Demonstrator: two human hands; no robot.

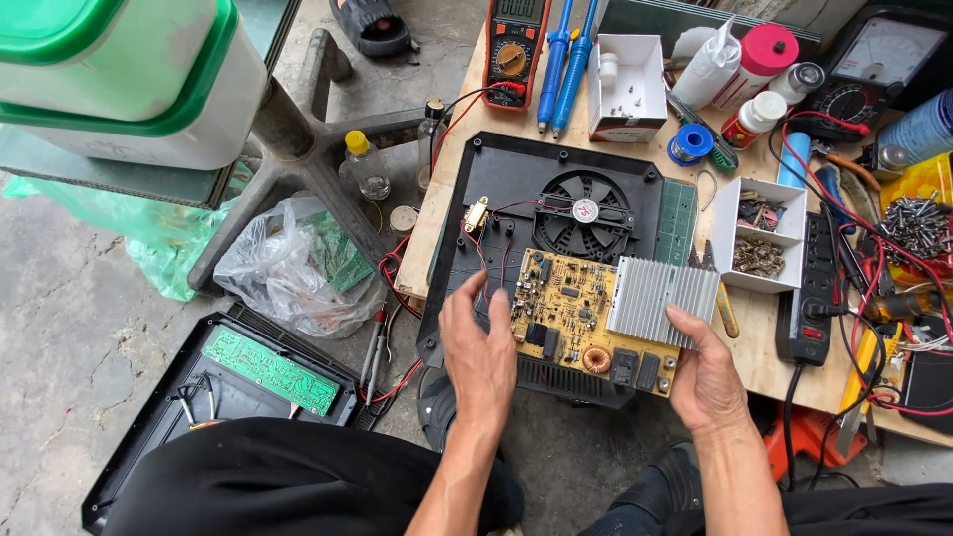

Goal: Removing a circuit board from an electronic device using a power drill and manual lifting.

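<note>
A yellow circuit board (581, 313) with a ribbed silver heat sink (660, 298) lies tilted over an opened black appliance base (506, 189) that has a round fan (586, 211). My left hand (481, 352) rests at the board's left edge, fingers spread toward its corner. My right hand (703, 372) grips the board's right end just under the heat sink. Red and black wires run from the board to a small brass part (476, 213) on the base.
The wooden bench (754, 347) carries a multimeter (516, 45), two blue screwdrivers (566, 60), white parts boxes (759, 233), bottles, a solder spool and a power strip (814, 293). On the floor lie another black housing with a green board (270, 369), a plastic bag and a small bottle.
</note>
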